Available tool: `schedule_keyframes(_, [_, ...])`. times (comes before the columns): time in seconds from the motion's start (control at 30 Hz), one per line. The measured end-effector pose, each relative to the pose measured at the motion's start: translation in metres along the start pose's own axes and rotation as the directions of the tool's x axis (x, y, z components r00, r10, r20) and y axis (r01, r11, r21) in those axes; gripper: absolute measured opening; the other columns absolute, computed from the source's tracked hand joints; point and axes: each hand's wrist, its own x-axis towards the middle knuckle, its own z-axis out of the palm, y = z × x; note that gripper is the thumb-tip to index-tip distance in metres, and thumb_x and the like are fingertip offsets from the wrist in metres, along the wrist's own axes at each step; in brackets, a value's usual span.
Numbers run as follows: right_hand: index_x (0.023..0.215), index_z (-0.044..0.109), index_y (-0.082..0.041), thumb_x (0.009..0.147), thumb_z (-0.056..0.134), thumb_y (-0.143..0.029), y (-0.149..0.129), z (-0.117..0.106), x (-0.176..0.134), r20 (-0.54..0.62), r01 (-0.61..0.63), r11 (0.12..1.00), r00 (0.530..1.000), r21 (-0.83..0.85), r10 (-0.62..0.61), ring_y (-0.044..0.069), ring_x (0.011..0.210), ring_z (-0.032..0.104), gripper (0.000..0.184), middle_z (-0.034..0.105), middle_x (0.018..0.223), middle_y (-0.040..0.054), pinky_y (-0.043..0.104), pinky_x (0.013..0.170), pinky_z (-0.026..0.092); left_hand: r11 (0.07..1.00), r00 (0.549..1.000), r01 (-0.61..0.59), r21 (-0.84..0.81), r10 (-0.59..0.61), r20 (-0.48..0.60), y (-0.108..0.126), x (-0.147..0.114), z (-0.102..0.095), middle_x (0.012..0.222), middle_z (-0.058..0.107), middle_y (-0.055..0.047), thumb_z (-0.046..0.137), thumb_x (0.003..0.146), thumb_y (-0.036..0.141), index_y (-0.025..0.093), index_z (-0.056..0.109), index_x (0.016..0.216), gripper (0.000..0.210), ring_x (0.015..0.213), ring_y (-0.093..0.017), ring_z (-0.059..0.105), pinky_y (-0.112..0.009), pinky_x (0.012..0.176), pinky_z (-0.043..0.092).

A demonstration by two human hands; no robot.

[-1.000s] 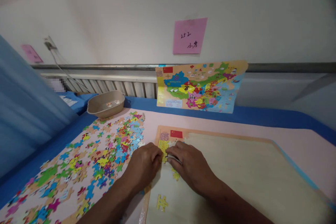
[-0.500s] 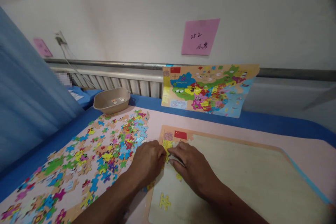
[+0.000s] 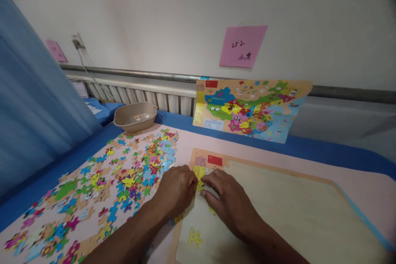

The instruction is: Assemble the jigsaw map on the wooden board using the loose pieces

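On the wooden puzzle board (image 3: 278,206), my left hand (image 3: 177,187) is at the left border with its fingers curled closed; its fingertips meet the yellow strip and what they pinch is hidden. Facing it, my right hand (image 3: 230,198) has thumb and forefinger around a yellow puzzle piece (image 3: 199,185) at the lower end of that strip. Above the fingers lie fitted yellow pieces (image 3: 199,170) and a red flag section (image 3: 215,160). A loose joined yellow piece (image 3: 195,238) rests lower on the board. Another yellow bit is mostly covered by my right hand.
Many loose puzzle pieces (image 3: 130,181) are spread over the pink sheet at left. Behind them stands a beige basin (image 3: 135,121) with several pieces inside. A picture map (image 3: 247,109) leans against the wall rail. A blue curtain (image 3: 40,90) hangs at far left.
The view has shifted slightly, so the scene sits a little farther right. Both hands stay at the yellow strip; my right fingers have shifted slightly around the piece.
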Motion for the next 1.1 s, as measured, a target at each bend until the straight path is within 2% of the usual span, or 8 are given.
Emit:
schedule_keyframes(0.27, [0.103,0.071,-0.026,0.092,0.069,-0.026,-0.004,-0.012,-0.009,0.075,0.023,0.995,0.997,-0.095,-0.016,0.026,0.098,0.06,0.011,0.069,0.1,0.0057,0.042,0.086,0.039,0.995,0.999,0.025,-0.091,-0.029,-0.038,0.002,0.0,-0.013,0.088,0.073,-0.004,0.057,0.085,0.01,0.021,0.075,0.084,0.022,0.086,-0.02,0.068,-0.03,0.074,0.044])
schedule_keyframes(0.37, [0.102,0.071,-0.025,0.092,0.069,-0.028,-0.007,-0.013,-0.01,0.123,0.019,0.987,0.992,-0.161,0.001,0.027,0.098,0.059,0.01,0.069,0.1,0.005,0.042,0.086,0.038,0.986,0.979,0.002,-0.169,-0.036,-0.2,0.004,-0.001,-0.035,0.085,0.073,-0.002,0.058,0.085,0.01,0.02,0.074,0.084,0.019,0.083,-0.018,0.067,-0.029,0.074,0.046])
schedule_keyframes(0.5, [0.101,0.071,-0.024,0.094,0.066,-0.029,-0.003,-0.014,-0.01,0.149,0.053,0.978,0.989,-0.203,-0.022,0.027,0.096,0.06,0.01,0.07,0.098,0.006,0.043,0.085,0.038,0.917,0.878,-0.109,-0.384,-0.093,-0.47,0.008,-0.004,-0.075,0.079,0.071,0.001,0.062,0.088,0.015,0.019,0.074,0.084,0.014,0.073,-0.013,0.062,-0.026,0.069,0.046])
schedule_keyframes(0.67, [0.098,0.071,-0.024,0.098,0.056,-0.037,0.002,-0.015,-0.009,0.068,0.183,0.961,0.983,-0.206,-0.172,0.027,0.088,0.06,0.02,0.07,0.092,0.0084,0.042,0.079,0.038,0.557,0.725,-0.349,-0.754,-0.35,-0.594,0.005,-0.006,-0.122,0.068,0.065,0.003,0.069,0.087,0.023,0.017,0.073,0.086,0.007,0.059,-0.008,0.054,-0.02,0.058,0.042])
schedule_keyframes(0.77, [0.102,0.07,-0.023,0.105,0.044,-0.037,-0.011,-0.01,-0.011,0.002,0.339,0.93,0.94,-0.142,-0.342,0.026,0.087,0.061,0.03,0.07,0.093,0.0088,0.041,0.077,0.041,0.221,0.718,-0.467,-0.856,-0.47,-0.513,-0.002,-0.009,-0.153,0.066,0.06,0.004,0.056,0.1,0.028,0.017,0.067,0.083,0.023,0.05,-0.006,0.047,-0.02,0.053,0.04])
schedule_keyframes(0.83, [0.101,0.07,-0.023,0.106,0.042,-0.032,-0.027,-0.004,-0.015,-0.017,0.439,0.895,0.897,-0.074,-0.442,0.023,0.082,0.061,0.03,0.069,0.09,0.0073,0.038,0.074,0.043,0.083,0.69,-0.501,-0.861,-0.562,-0.455,-0.007,-0.013,-0.174,0.062,0.055,0.005,0.04,0.109,0.032,0.019,0.062,0.078,0.04,0.045,-0.006,0.04,-0.021,0.051,0.039])
schedule_keyframes(0.97, [0.097,0.069,-0.023,0.104,0.041,-0.018,-0.06,0.007,-0.026,0.026,0.571,0.821,0.821,0.004,-0.571,0.021,0.078,0.061,0.029,0.068,0.085,0.0054,0.036,0.074,0.045,0.094,0.629,-0.561,-0.822,-0.597,-0.498,-0.017,-0.024,-0.207,0.061,0.055,0.005,0.028,0.113,0.037,0.021,0.059,0.079,0.049,0.045,-0.006,0.037,-0.02,0.054,0.04])
schedule_keyframes(1.1, [0.09,0.067,-0.025,0.101,0.045,-0.016,-0.079,0.012,-0.036,0.095,0.581,0.813,0.807,0.05,-0.583,0.019,0.074,0.061,0.026,0.068,0.083,0.0035,0.033,0.069,0.045,0.256,0.674,-0.461,-0.849,-0.522,-0.523,-0.024,-0.044,-0.212,0.065,0.059,0.005,0.048,0.108,0.04,0.021,0.065,0.083,0.035,0.05,-0.006,0.045,-0.02,0.055,0.04])
